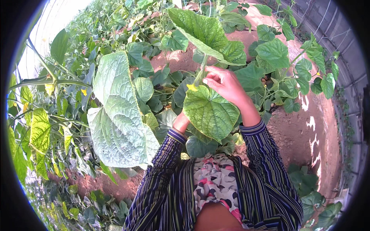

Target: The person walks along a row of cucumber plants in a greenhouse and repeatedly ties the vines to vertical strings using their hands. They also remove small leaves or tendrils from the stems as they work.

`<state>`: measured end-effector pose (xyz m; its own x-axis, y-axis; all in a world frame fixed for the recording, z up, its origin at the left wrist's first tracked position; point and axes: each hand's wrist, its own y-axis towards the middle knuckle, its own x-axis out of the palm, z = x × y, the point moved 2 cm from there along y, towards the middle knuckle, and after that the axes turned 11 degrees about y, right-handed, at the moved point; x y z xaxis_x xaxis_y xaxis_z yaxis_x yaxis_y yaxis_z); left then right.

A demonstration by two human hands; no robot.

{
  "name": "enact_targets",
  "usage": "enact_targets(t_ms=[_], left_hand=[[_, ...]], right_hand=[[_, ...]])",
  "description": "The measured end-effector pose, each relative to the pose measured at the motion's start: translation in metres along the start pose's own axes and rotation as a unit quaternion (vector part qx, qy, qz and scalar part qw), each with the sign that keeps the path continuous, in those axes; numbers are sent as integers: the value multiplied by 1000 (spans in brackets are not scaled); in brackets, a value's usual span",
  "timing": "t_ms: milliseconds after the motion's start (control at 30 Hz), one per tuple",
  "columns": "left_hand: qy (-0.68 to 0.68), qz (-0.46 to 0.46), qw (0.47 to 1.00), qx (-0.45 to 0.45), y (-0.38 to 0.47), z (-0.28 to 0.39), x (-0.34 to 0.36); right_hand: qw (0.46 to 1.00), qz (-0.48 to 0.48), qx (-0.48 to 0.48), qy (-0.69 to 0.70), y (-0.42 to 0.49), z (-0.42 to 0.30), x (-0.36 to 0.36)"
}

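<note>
In the head view my right hand (221,82) is at the upper middle, its bent fingers against the hairy stem (201,72) of a cucumber plant. Whether the fingers close around the stem is not clear. A yellow flower (192,87) sits just left of the fingertips. Beneath the hand spreads a round green leaf (212,112), and a larger leaf (202,33) rises above it. Only the wrist edge of my left hand (182,121) shows; the round leaf hides its fingers. Left of that wrist hangs a big pale green leaf (118,112).
Dense cucumber vines (112,37) fill the left and far side. Another vine (289,69) with thin strings above it grows at the right. Reddish bare soil (300,135) lies beside a greenhouse wall (351,69). A leafy branch (55,82) juts in from the left.
</note>
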<state>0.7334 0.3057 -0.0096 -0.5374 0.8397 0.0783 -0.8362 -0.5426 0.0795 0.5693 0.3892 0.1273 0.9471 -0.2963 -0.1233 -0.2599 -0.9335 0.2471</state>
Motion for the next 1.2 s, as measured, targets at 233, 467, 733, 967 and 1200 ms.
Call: enact_targets(t_ms=[233,467,733,967,1200], left_hand=[[512,124,850,-2,9,73,18],[369,155,901,167,17,139,34],[541,97,805,223,10,127,43],[502,56,843,185,13,109,40],[598,76,783,152,-1,100,25]], right_hand=[[995,56,-12,-87,-7,20,-20],[996,-5,-5,-93,-28,4,-23],[991,-12,-63,-120,-39,-2,-20],[989,-26,-72,-125,-41,-4,-20],[972,-11,-134,-194,-41,-1,-17]])
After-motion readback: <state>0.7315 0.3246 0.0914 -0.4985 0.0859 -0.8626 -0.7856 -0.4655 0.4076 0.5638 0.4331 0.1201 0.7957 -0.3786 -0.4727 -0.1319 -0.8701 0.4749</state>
